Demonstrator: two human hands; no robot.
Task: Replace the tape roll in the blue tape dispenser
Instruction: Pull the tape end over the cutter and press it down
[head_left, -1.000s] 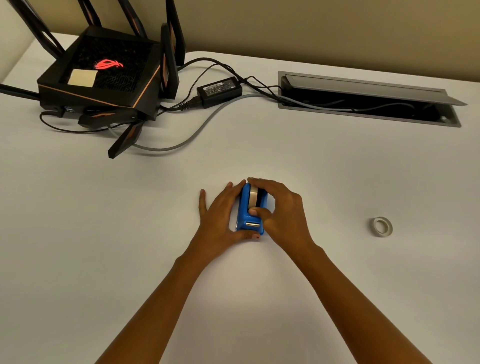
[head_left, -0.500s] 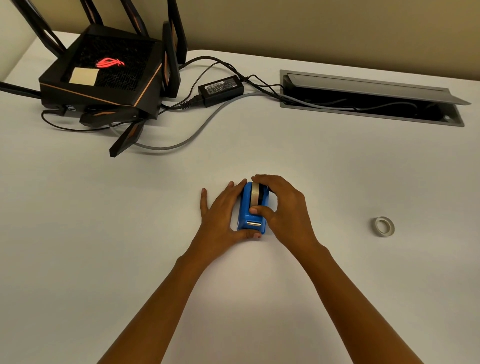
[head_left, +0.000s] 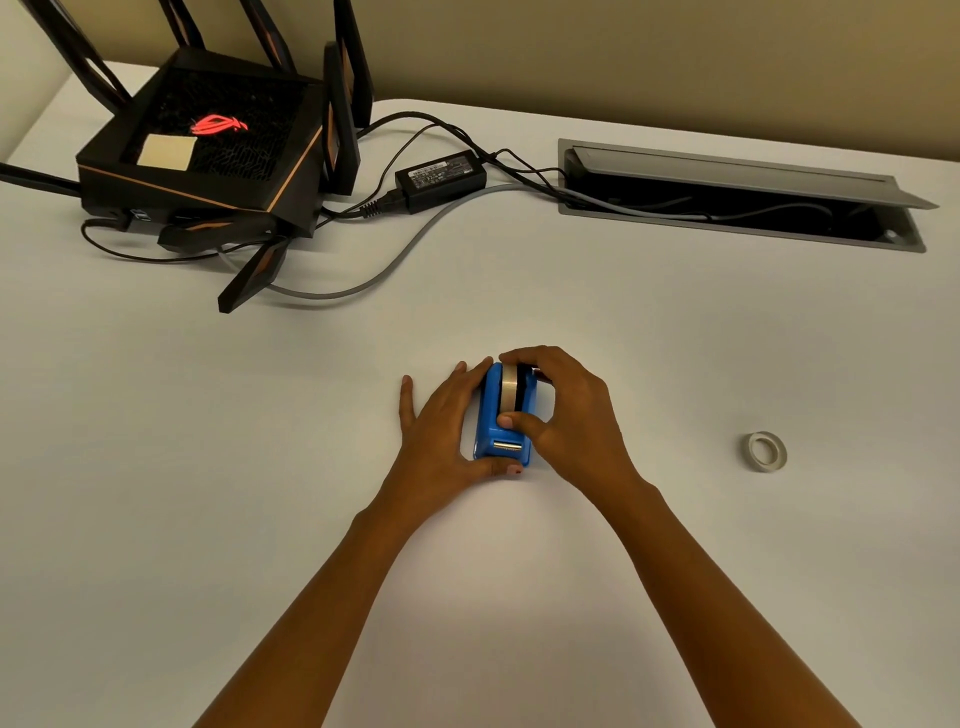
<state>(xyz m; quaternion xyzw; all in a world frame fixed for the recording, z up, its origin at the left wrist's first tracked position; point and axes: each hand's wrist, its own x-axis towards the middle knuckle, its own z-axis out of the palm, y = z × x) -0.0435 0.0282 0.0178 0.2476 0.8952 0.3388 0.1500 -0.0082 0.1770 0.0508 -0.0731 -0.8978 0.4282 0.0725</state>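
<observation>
The small blue plastic tape dispenser stands on the white bench near the middle, straight ahead of you, with its long axis running near to far and the metal cutter end turned toward you. Your left hand lies flat against its left side, thumb hooked round the near end, bracing it rather than closing on it. Your right hand curls over from the right, and its grip is narrow on the pale roll of tape seated in the dispenser: thumb on the near part of the roll, fingertips over the far top. Whether that roll is fully down on its hub you cannot tell from here. A second, thin whitish ring of tape lies flat on the bench well to the right, apart from both hands; your right hand is the nearer one to it. The coming move looks to turn on the roll travelling along the dispenser's upright slot, so keep the left hand steady against the body. On the far left sits a black angular router with a glowing red emblem and a blank tan sticker; the black power adapter beside it carries a white label too small to read.
</observation>
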